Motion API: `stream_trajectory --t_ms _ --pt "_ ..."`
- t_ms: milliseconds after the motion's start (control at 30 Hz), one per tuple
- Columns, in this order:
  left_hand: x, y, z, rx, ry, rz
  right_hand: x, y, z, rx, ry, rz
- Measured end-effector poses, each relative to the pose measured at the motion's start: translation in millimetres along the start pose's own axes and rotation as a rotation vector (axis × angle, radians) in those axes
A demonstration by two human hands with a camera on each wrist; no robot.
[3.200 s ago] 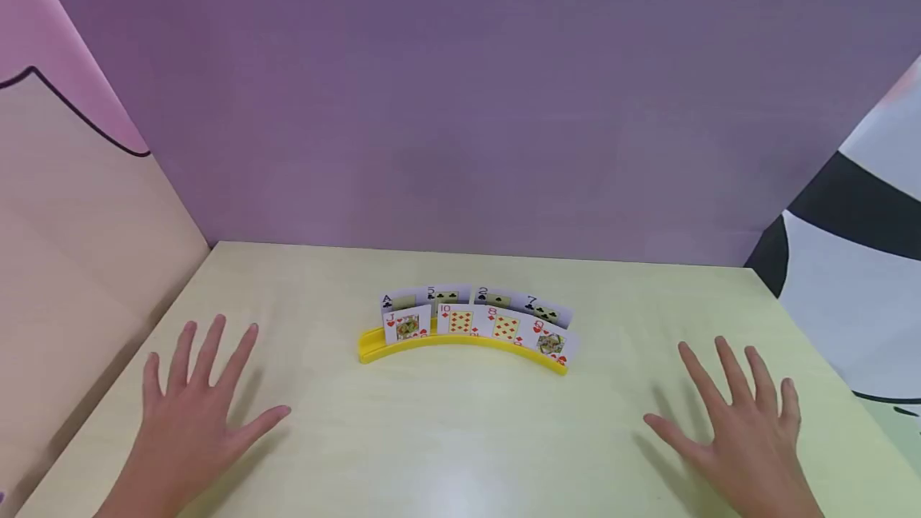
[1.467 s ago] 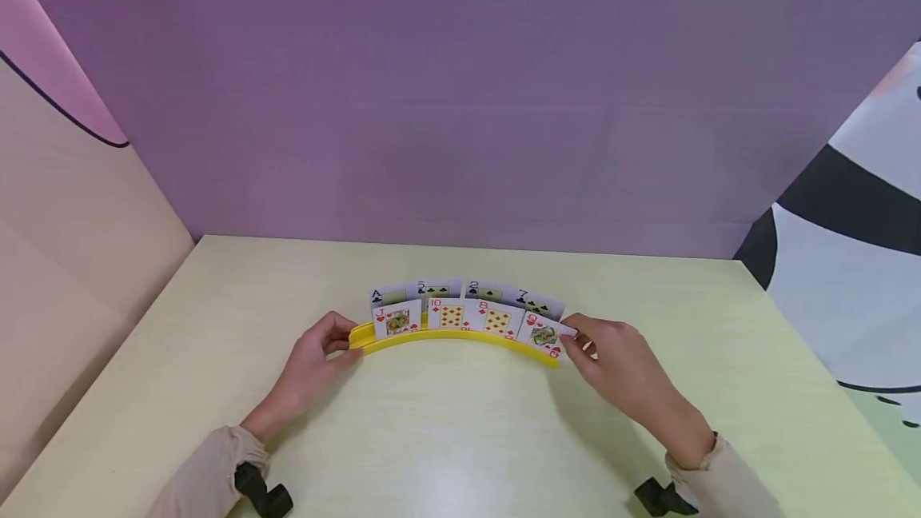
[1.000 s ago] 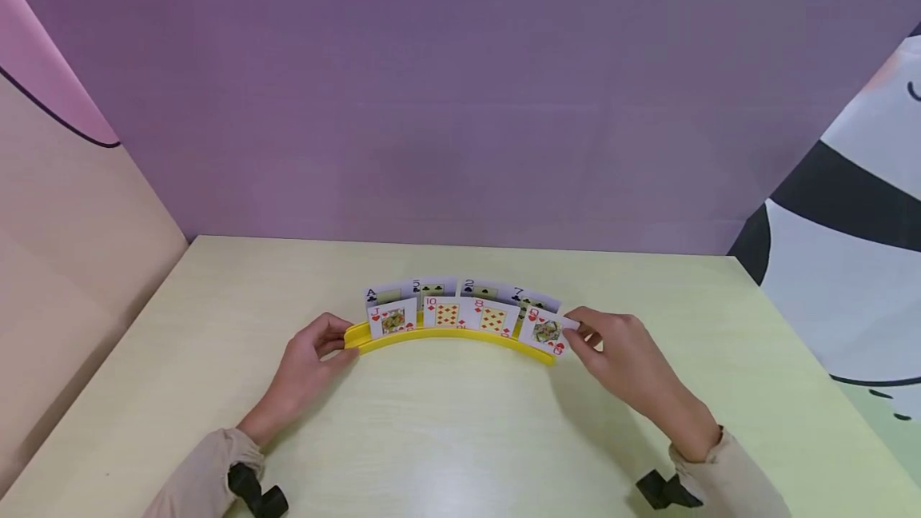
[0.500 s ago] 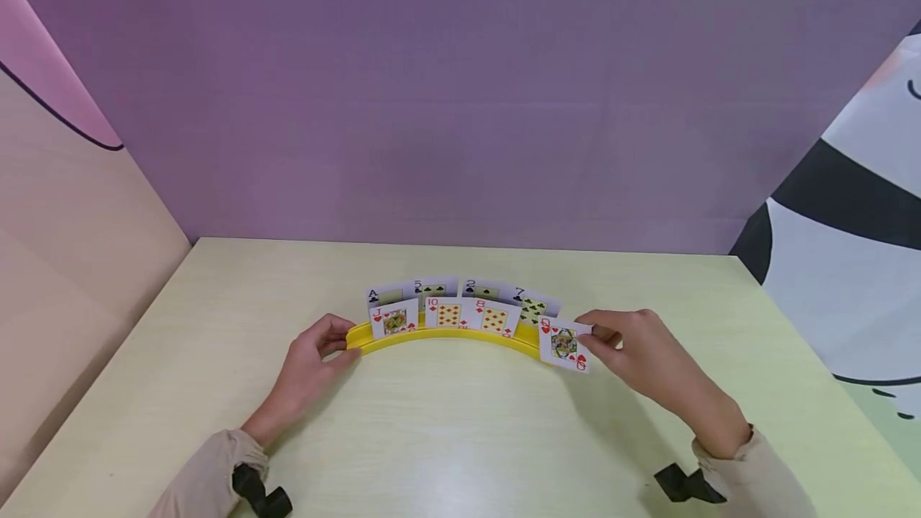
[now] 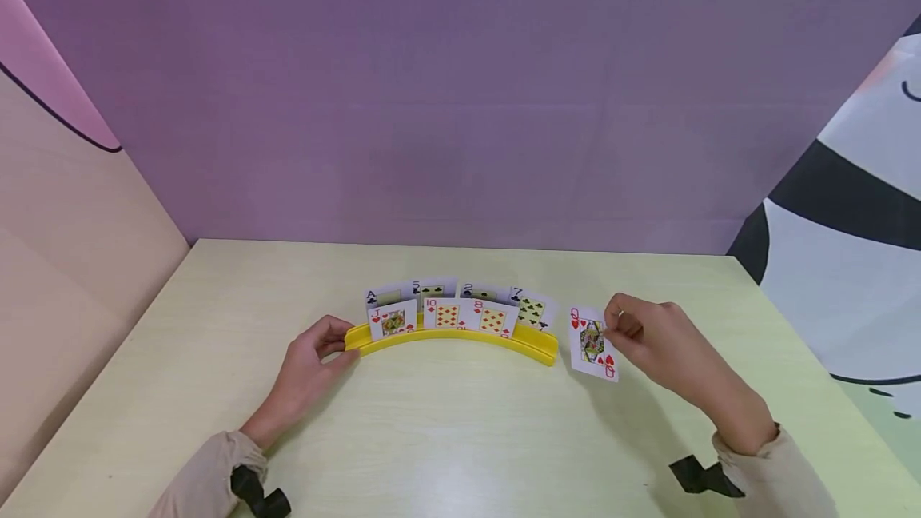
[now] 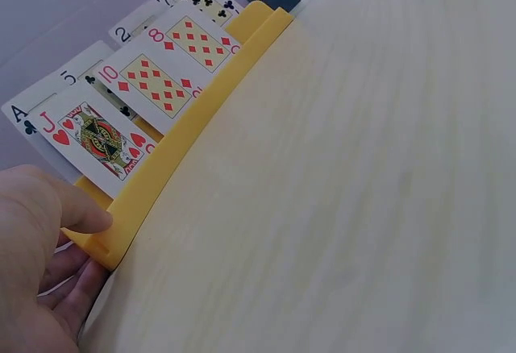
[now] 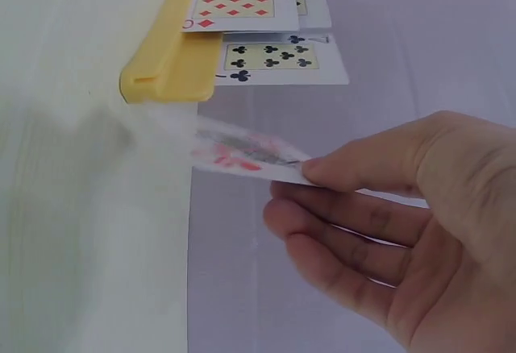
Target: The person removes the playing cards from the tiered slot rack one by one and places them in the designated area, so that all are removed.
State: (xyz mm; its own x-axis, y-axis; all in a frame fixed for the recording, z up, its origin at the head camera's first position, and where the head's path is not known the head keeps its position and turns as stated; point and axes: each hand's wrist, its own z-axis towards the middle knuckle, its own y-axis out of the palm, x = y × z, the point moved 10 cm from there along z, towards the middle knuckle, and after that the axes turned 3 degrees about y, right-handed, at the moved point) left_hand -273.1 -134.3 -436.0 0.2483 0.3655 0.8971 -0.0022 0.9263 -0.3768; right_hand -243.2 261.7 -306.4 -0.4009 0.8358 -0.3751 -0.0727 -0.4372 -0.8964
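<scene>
A curved yellow card holder [image 5: 449, 334] stands mid-table with playing cards in two rows. Its front row shows the jack of hearts [image 5: 392, 320], the ten of diamonds [image 5: 447, 315] and the eight of diamonds [image 5: 492, 318]. Clubs stand behind them, among them the seven of clubs [image 5: 532, 310]. My left hand [image 5: 305, 374] grips the holder's left end, thumb in front. Off the right end, my right hand [image 5: 665, 350] pinches the queen of hearts [image 5: 592, 344] by its right edge, apart from the holder. The right wrist view shows that card blurred.
The pale wooden table [image 5: 446, 438] runs back to a purple wall [image 5: 460, 102]. Side panels with printed drawings flank the table left and right. Black straps sit on both sleeves.
Both hands came in from the table's sides. My left took hold of the holder's end, while my right pulled the queen of hearts out of the front row and off to the right.
</scene>
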Motion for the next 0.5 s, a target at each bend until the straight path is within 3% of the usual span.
stream_trajectory --t_ms 300,500 --pt "-0.7 3.7 -3.5 -0.022 -0.005 0.003 7.1 2.3 -3.4 0.056 -0.004 -0.016" --pt "0.8 1.4 0.0 -0.001 0.014 0.027 11.3 -0.1 3.5 0.156 -0.011 0.006"
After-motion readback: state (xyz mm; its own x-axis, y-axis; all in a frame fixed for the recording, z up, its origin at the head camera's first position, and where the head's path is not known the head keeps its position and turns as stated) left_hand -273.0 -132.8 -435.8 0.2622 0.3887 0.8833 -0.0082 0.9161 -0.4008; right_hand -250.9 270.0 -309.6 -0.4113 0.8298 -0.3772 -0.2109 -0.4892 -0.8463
